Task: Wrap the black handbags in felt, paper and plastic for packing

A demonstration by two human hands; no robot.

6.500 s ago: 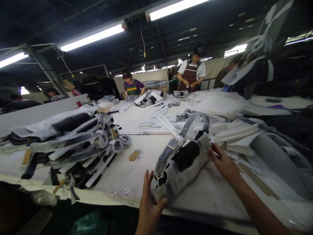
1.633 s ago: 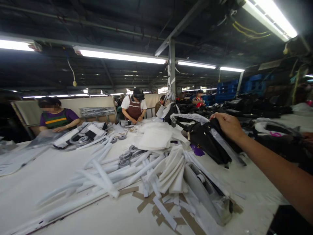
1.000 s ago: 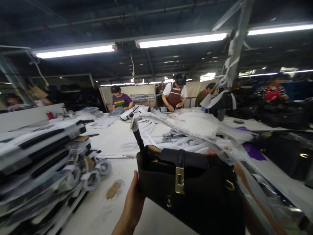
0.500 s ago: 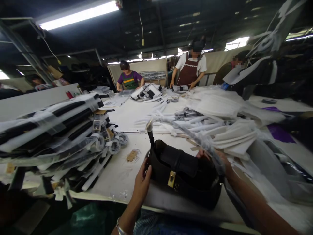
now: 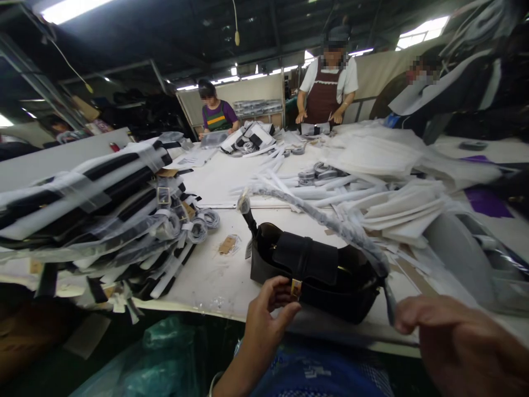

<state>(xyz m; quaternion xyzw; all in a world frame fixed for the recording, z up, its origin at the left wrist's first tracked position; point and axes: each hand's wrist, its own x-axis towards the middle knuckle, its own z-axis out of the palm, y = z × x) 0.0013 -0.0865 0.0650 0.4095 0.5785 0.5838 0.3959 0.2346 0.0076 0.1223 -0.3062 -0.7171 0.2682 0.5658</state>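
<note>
A black handbag (image 5: 318, 275) stands on the white table near its front edge, its strap wrapped in clear plastic and arching up over it. At the bag's front, by the gold clasp (image 5: 296, 288), my left hand (image 5: 273, 309) has its fingers curled and its thumb apart; whether it grips the clasp I cannot make out. My right hand (image 5: 450, 325) is off the bag, to the right of it and close to the camera, slightly blurred, with bent fingers and nothing visible in it.
Wrapped black bags are stacked (image 5: 82, 204) at the left, beside rolled straps (image 5: 198, 227) and small tags (image 5: 228, 245). White foam sheets (image 5: 397, 209) and strips lie at the back right. Two people work across the table (image 5: 231, 182); another person is partly hidden at the right.
My left hand has moved from the bag's left side to the front clasp. My right hand has let go of the bag's right side and come back toward the camera. The view has shifted.
</note>
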